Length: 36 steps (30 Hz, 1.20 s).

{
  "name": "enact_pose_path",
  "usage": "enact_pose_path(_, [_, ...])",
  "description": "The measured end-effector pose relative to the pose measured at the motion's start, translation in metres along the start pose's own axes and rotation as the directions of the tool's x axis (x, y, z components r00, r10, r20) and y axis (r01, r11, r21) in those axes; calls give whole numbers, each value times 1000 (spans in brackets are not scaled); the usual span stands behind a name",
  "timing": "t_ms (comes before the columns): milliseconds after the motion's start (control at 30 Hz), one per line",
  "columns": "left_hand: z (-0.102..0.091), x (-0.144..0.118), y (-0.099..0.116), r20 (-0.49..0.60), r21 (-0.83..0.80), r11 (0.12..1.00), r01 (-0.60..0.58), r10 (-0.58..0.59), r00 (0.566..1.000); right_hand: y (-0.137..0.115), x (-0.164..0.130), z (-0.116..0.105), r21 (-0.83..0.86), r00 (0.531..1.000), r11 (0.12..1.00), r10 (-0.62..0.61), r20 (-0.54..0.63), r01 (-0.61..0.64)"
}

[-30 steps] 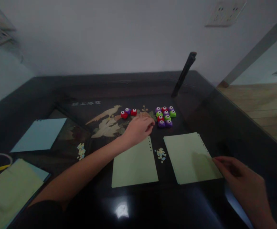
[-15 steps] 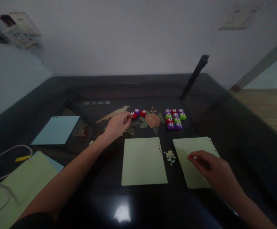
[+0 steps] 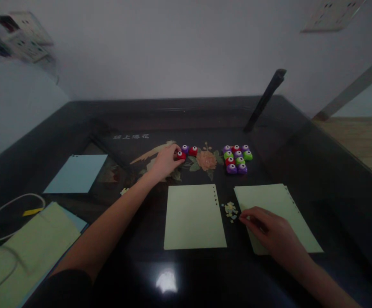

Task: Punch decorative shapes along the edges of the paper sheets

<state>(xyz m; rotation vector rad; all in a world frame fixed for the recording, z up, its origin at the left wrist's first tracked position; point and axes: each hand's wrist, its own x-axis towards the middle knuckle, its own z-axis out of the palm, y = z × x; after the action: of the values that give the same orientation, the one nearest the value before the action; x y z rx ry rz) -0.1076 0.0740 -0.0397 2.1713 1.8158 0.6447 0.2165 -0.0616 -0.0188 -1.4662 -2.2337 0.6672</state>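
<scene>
Red toy (image 3: 181,156) sits pinched in left hand (image 3: 164,163) fingers; right hand (image 3: 274,231), fingers pressed together, is beside paper bits (image 3: 230,209)

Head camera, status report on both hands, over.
Left hand at a red eyeball toy, grip unclear. Right hand over green sheets, beside small pale bits. Purple toy close behind the red one.

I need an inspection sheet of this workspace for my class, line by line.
Surface: dark glossy table, printed flower and bird.
Items: red toy, purple toy and second red toy together; toy cluster farther right; paper bits between pale sheet and paper stack.
Clutter: blue sheet and paper pile, left; tilted dark bar, back right.
Grips: left hand touching red toy; right hand pinched near paper bits, contents unclear.
Cables: white cable looped, left.
Surroundings: wall with sockets; wooden floor, right.
</scene>
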Motion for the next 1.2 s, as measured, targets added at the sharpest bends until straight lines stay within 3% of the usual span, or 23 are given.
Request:
enact_pose_path(333, [-7, -7, 13, -8, -51, 998, -35, 35, 999, -10, 3, -5, -18, 999, 1000, -19, 30, 19])
enact_pose_path(433, [-18, -18, 37, 0, -87, 992, -96, 96, 995, -13, 8, -7, 36, 996, 999, -32, 80, 29])
enact_pose_path(567, [-27, -50, 85, 61, -289, 903, -317, 348, 936, -22, 22, -13, 258, 993, 965, 17, 113, -46])
enact_pose_path(633, [-26, -69, 106, 113, -347, 859, -376, 436, 893, -30, 29, -14, 441, 984, 887, 75, 162, -140])
enact_pose_path(733, [-20, -90, 125, 122, -326, 831, -451, 510, 852, -41, 34, -13, 679, 949, 677, 96, 299, -282])
enact_pose_path(833, [-14, -99, 131, 95, -301, 808, -506, 553, 828, -46, 32, -8, 782, 918, 494, 94, 386, -379])
enact_pose_path(933, [-10, -101, 132, 51, -234, 782, -578, 603, 796, -45, 26, -2, 804, 897, 404, 128, 423, -437])
enact_pose_path(1033, [-10, -97, 130, 51, -162, 774, -612, 626, 778, -40, 22, 1, 778, 892, 443, 147, 427, -445])
enact_pose_path(1133, [-14, -87, 121, 147, -117, 767, -631, 642, 753, -34, 20, 1, 753, 906, 507, 188, 379, -420])
enact_pose_path(1200, [-16, -79, 113, 214, -51, 812, -582, 578, 787, -30, 21, -1, 734, 913, 544, 209, 351, -407])
